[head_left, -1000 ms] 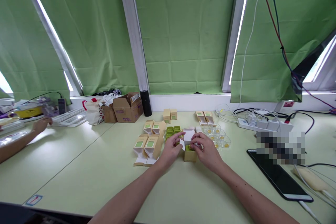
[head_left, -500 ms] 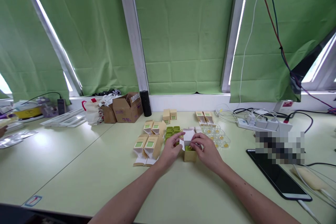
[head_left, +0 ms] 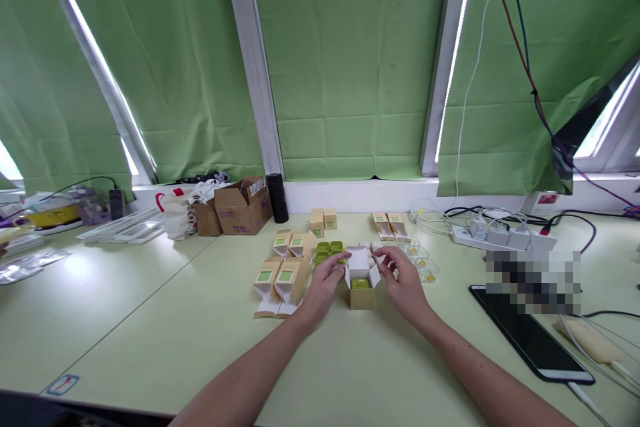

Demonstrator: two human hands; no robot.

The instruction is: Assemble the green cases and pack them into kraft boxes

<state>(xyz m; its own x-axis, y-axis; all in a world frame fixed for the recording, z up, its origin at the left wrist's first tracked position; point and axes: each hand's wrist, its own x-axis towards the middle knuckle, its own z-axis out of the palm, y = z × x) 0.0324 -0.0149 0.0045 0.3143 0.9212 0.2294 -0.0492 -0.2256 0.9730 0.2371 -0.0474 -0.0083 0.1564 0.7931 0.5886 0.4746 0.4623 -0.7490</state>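
A small kraft paper box (head_left: 361, 299) stands upright in front of me, its white-lined lid raised and side flaps spread. Inside lies a green, rounded item (head_left: 360, 284), its kind unclear. At the box's left flap, my left hand (head_left: 321, 288) has thumb and fingers closed on the edge. My right hand (head_left: 404, 282) is beside the right flap with thumb and forefinger apart and nothing visible between them. Several green pieces (head_left: 329, 248) stand behind the box. Clear plastic cups with yellow centres (head_left: 425, 265) lie behind my right hand.
Several open kraft boxes with green labels (head_left: 285, 277) stand on the left, more boxes (head_left: 389, 225) at the back. A cardboard carton (head_left: 245, 207) and black cylinder (head_left: 277, 198) are by the wall. A power strip (head_left: 493, 237), cables and a tablet (head_left: 530, 330) lie right.
My right hand has drawn back from inside the box to its right side, uncovering the green item. My left hand has stayed at the left flap.
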